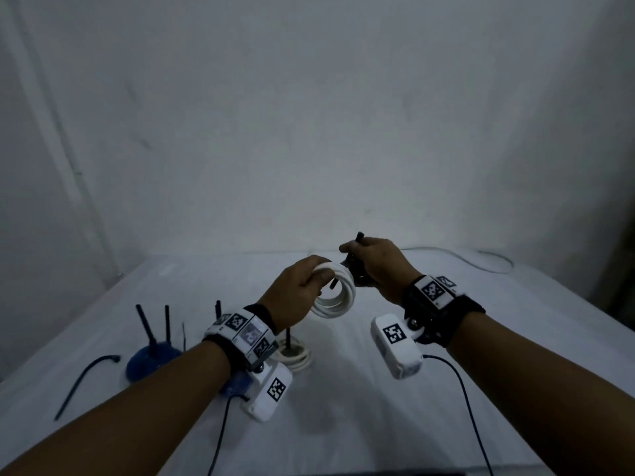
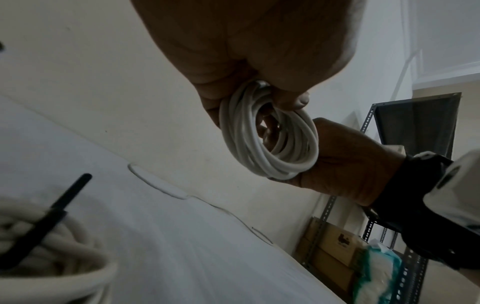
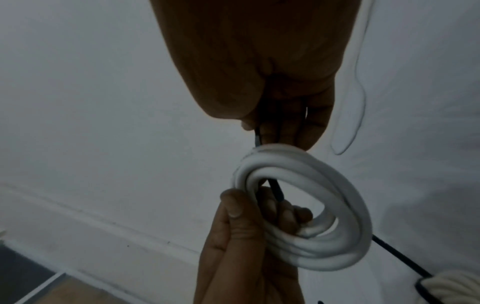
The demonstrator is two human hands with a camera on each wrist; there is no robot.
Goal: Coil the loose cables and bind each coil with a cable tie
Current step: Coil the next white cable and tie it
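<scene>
White cable coil hangs in the air above the table, roughly between my two hands. My left hand grips it on the near-left side, thumb laid over the outer loops and the fingers curled through the ring, clamped on the strands. My right hand sits just beyond the coil's top, its fingertips pinched together on a black cable tie; the tie passes behind the loops and its end pokes down inside the ring, just above my left fingers. From the head view another black end sticks up past my right knuckles, though in this dim light I can't be sure it's the same tie. Down on the table near my left wrist lies a second white coil with a black tie standing up from it, a blue coil with black ties to its left, and one loose tie lying flat at the far left.
</scene>
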